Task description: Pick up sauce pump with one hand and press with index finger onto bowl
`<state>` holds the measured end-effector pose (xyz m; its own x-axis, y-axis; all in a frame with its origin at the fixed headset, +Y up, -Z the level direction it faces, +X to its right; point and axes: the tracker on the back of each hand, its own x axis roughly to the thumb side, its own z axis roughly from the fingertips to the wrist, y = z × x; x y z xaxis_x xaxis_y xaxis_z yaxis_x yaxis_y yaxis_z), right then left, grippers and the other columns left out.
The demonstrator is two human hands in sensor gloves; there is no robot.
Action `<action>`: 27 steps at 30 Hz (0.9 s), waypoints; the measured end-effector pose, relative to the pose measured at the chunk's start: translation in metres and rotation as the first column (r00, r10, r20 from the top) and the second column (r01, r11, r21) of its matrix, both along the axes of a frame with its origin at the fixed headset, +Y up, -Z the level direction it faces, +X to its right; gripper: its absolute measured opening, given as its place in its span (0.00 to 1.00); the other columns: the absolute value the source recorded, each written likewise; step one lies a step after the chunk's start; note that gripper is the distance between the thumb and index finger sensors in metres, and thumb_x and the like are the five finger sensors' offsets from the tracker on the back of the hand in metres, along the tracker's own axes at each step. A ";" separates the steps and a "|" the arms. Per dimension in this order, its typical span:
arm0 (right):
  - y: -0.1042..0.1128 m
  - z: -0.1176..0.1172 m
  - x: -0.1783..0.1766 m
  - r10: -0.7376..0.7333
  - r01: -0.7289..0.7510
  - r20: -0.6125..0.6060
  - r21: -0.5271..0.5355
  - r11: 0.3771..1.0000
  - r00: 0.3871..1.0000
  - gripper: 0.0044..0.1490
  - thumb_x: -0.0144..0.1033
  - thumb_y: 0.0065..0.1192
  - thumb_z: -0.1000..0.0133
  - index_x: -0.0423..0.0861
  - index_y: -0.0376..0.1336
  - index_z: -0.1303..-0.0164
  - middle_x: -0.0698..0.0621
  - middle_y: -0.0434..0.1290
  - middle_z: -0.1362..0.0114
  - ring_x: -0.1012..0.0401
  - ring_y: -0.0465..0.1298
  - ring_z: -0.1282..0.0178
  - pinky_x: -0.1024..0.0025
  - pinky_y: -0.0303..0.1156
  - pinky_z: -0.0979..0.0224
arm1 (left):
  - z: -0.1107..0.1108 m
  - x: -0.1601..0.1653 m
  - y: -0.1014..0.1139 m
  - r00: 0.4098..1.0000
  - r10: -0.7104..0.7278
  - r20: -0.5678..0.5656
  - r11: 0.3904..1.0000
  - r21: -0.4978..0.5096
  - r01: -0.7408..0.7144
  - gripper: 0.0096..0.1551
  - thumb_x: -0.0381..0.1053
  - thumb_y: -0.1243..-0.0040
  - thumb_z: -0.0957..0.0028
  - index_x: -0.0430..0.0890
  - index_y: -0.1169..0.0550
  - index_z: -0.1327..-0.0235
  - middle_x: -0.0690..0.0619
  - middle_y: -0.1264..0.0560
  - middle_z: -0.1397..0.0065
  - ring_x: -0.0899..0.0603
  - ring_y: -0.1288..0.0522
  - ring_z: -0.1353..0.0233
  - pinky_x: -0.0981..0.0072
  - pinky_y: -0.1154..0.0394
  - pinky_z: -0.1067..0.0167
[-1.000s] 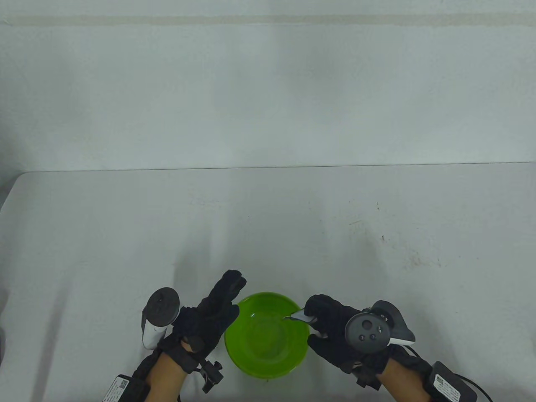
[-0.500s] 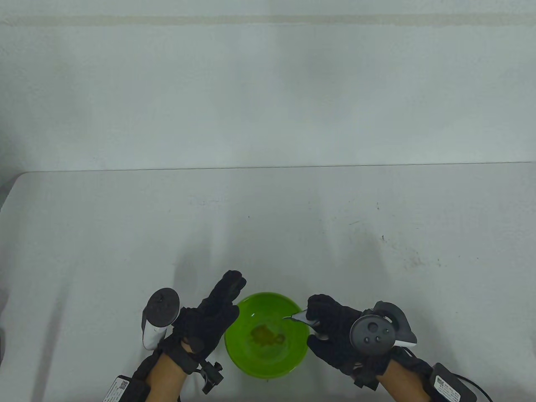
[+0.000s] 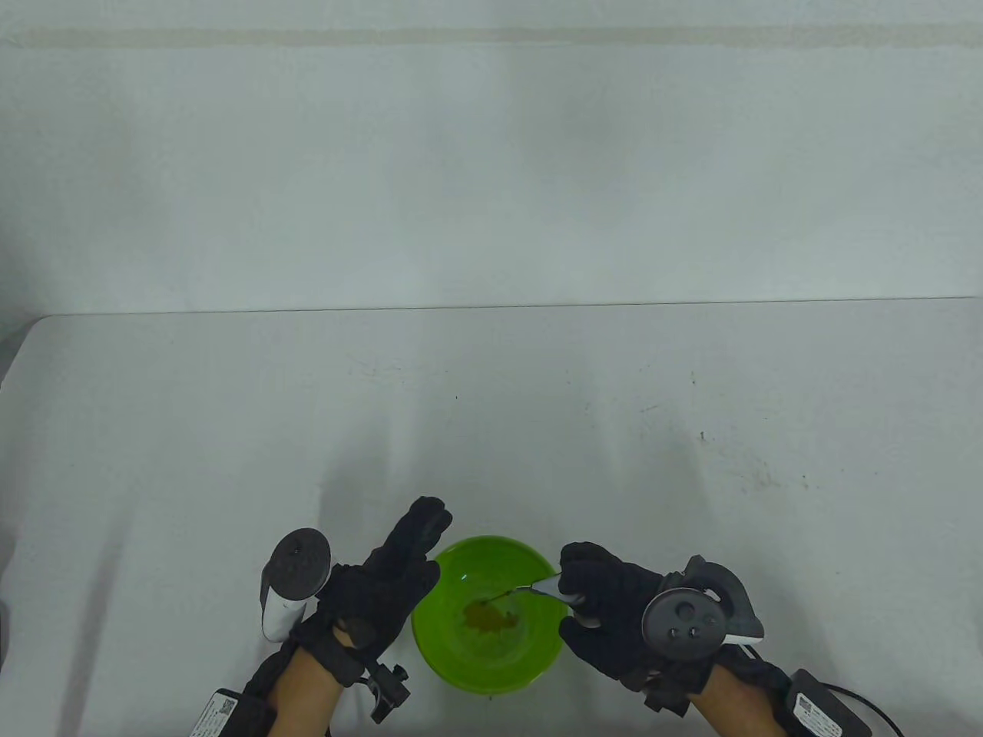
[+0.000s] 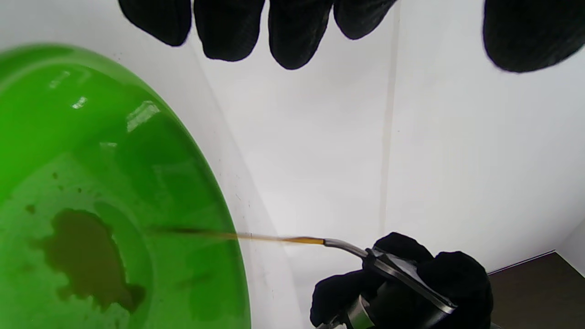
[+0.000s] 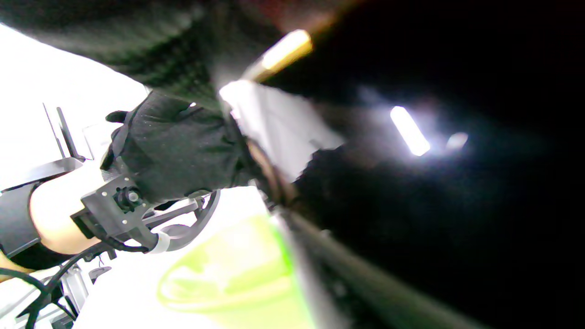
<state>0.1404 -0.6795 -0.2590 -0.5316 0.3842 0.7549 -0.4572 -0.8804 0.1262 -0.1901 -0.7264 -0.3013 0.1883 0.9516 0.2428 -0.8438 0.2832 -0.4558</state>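
Note:
A green bowl (image 3: pixel 491 614) sits at the table's near edge between my hands, with a brown sauce puddle (image 3: pixel 485 615) in its bottom. My right hand (image 3: pixel 607 606) grips the sauce pump (image 3: pixel 554 585) just right of the bowl, its metal spout pointing left over the rim. A thin brown stream (image 4: pixel 256 236) runs from the spout (image 4: pixel 340 245) into the bowl (image 4: pixel 114 192). My left hand (image 3: pixel 392 572) rests open and empty against the bowl's left side, fingers (image 4: pixel 292 32) extended. The pump body is hidden by the right glove.
The white table (image 3: pixel 491 430) stretches away beyond the bowl to a pale wall. A few small dark marks (image 3: pixel 701 437) lie on the surface to the right. The right wrist view is mostly dark and blurred, showing the bowl (image 5: pixel 233 278) and the left hand (image 5: pixel 173 146).
A second ago the bowl was clean; sauce has since landed in its bottom and a stream now runs from the spout. The right hand has shifted slightly down. The left hand has not moved.

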 end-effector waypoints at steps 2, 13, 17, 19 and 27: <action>0.000 0.000 0.000 0.002 -0.002 -0.003 -0.005 1.000 1.000 0.46 0.44 0.71 0.36 0.58 0.36 0.33 0.46 0.50 0.21 0.39 0.78 0.44 0.40 0.82 0.44 | 0.000 0.000 0.000 1.000 -0.001 0.000 1.000 0.000 0.001 0.55 0.78 0.46 0.51 0.56 0.49 0.17 0.48 0.44 0.14 0.27 0.44 0.16 0.32 0.43 0.26; 0.002 -0.005 0.010 -0.069 0.068 0.025 0.045 0.997 0.997 0.54 0.46 0.74 0.41 0.59 0.33 0.30 0.47 0.53 0.23 0.40 0.79 0.44 0.41 0.82 0.43 | -0.001 0.001 -0.002 1.000 -0.009 0.005 1.000 -0.011 0.009 0.55 0.78 0.46 0.51 0.56 0.49 0.17 0.48 0.44 0.14 0.27 0.44 0.16 0.32 0.43 0.26; 0.006 -0.010 0.018 -0.160 0.158 0.045 0.038 0.987 0.986 0.55 0.46 0.74 0.41 0.59 0.33 0.30 0.47 0.53 0.23 0.40 0.79 0.44 0.41 0.82 0.44 | -0.001 0.001 -0.002 1.000 -0.009 0.005 1.000 -0.011 0.009 0.55 0.78 0.45 0.51 0.55 0.49 0.17 0.48 0.44 0.14 0.27 0.44 0.16 0.31 0.43 0.26; 0.010 -0.014 0.023 -0.217 0.214 0.073 0.055 0.975 0.973 0.54 0.46 0.74 0.41 0.59 0.33 0.30 0.47 0.53 0.23 0.41 0.79 0.43 0.41 0.82 0.44 | -0.001 0.000 -0.001 1.000 -0.008 0.001 1.000 -0.008 0.008 0.55 0.78 0.46 0.51 0.55 0.49 0.17 0.48 0.44 0.14 0.27 0.44 0.16 0.32 0.43 0.26; 0.033 -0.056 0.061 -0.429 0.363 0.263 0.266 0.893 0.864 0.54 0.47 0.73 0.42 0.59 0.33 0.31 0.48 0.53 0.24 0.41 0.79 0.43 0.42 0.82 0.44 | -0.001 0.000 -0.002 1.000 -0.009 0.004 1.000 -0.009 0.009 0.55 0.77 0.45 0.51 0.55 0.49 0.17 0.48 0.44 0.14 0.27 0.44 0.16 0.31 0.43 0.26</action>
<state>0.2017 -0.6468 -0.3149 -0.5834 0.4697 0.6626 -0.7584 -0.6071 -0.2374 -0.1897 -0.7281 -0.3023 0.1956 0.9522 0.2349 -0.8398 0.2863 -0.4614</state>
